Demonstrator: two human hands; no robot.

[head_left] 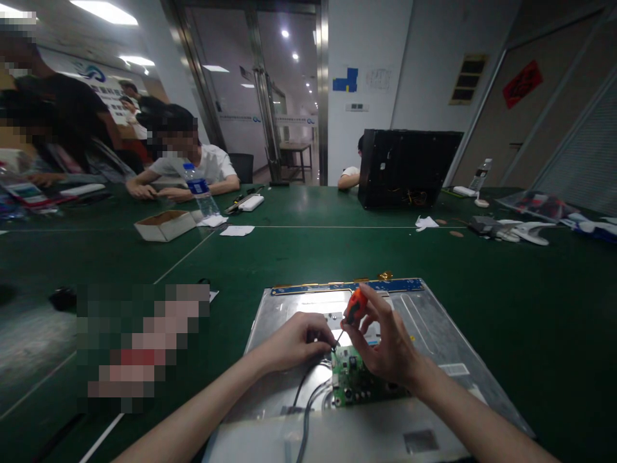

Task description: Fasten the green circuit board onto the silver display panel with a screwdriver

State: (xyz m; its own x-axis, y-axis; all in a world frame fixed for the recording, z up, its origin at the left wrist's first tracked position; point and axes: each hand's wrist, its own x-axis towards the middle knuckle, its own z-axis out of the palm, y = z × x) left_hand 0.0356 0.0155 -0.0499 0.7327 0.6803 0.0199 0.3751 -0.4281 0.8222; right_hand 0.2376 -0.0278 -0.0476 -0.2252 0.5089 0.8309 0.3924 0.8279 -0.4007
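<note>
My right hand [385,334] is closed around the orange and black handle of a screwdriver [355,307]. The thin shaft slants down to the upper left corner of a green circuit board [354,376]. Beside the screwdriver's tip, my left hand [308,337] is pinched at that corner; what its fingers hold, if anything, is hidden. The board lies on a silver metal panel [419,328] with a blue strip [347,287] along its far edge. Grey and black cables [308,411] run from the board's left side toward me.
Across the green table [289,254] stand a white box [166,226], a water bottle [200,191] and a black display [409,168] on edge. Paper scraps [237,230] lie nearby. A person in a white shirt [212,166] sits opposite, with other people at the left.
</note>
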